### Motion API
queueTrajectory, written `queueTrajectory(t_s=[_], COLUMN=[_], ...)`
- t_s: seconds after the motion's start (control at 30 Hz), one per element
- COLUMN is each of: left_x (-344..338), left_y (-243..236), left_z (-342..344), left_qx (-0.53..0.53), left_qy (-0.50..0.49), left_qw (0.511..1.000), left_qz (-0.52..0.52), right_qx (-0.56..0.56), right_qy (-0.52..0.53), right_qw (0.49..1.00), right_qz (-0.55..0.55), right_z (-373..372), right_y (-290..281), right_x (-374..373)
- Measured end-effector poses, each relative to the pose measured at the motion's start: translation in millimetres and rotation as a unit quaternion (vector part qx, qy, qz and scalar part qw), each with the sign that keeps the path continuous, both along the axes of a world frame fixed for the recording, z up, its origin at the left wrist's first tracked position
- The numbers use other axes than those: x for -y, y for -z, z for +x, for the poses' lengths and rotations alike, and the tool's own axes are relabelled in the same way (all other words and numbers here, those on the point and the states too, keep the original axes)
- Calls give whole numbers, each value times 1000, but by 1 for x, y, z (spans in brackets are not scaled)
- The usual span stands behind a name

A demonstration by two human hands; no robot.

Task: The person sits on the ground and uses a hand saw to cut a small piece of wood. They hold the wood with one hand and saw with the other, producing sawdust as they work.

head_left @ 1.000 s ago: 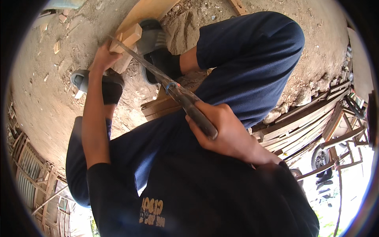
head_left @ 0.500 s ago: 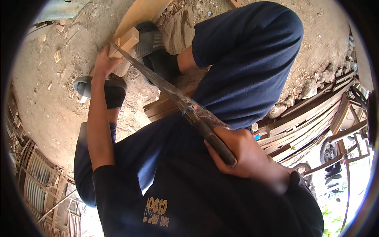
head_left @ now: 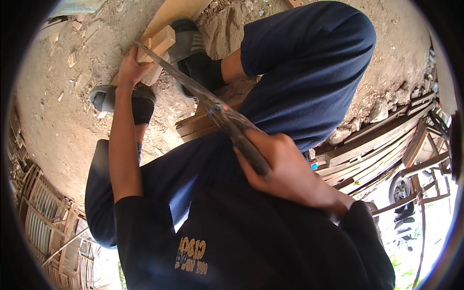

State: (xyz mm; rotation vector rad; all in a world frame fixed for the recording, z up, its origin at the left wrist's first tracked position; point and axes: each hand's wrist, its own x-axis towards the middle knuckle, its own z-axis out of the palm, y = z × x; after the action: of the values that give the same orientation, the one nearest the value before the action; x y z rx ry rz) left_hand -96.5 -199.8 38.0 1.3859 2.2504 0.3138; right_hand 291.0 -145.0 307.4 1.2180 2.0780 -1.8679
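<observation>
A handsaw (head_left: 186, 82) slants across the middle of the view, its dark handle nearest me. My right hand (head_left: 285, 164) is closed around that handle in front of my chest. The thin far end of the blade lies across a light wooden block (head_left: 163, 40), close to my left hand (head_left: 131, 70). That hand is wrapped around the block's left side and steadies it; its fingertips are partly hidden. A long plank (head_left: 166, 17) runs under the block, beside my sandalled right foot (head_left: 186, 46). My other foot (head_left: 123, 102) stands just below the left hand.
Short boards (head_left: 195, 126) lie on the dirt between my legs. My bent right knee (head_left: 309, 63) rises close to the saw. Stacked planks (head_left: 372, 150) line the right side, with stones (head_left: 379, 108) beside them. Small wood scraps (head_left: 72, 59) dot the ground at left.
My right hand has pushed the saw forward and to the left, away from my body. My left hand still grips the wooden block, with only a slight shift.
</observation>
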Motion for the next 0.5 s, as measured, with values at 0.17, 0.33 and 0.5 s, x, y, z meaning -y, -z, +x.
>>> queueTrajectory(t_s=[0.17,0.33,0.5], left_x=[5,-4,10], left_y=[-5,-9,-1], left_z=[-4,4,-2], left_qx=[-52,21,-28], left_qy=[12,-7,12], left_qw=[998,999,999], left_qz=[-32,-29,-20], right_qx=[-3,4,1], right_qy=[1,14,24], right_qw=[1000,1000,1000], right_qz=[15,16,5], right_z=[12,-13,0], right_y=[-11,10,-6], right_x=[14,9,10])
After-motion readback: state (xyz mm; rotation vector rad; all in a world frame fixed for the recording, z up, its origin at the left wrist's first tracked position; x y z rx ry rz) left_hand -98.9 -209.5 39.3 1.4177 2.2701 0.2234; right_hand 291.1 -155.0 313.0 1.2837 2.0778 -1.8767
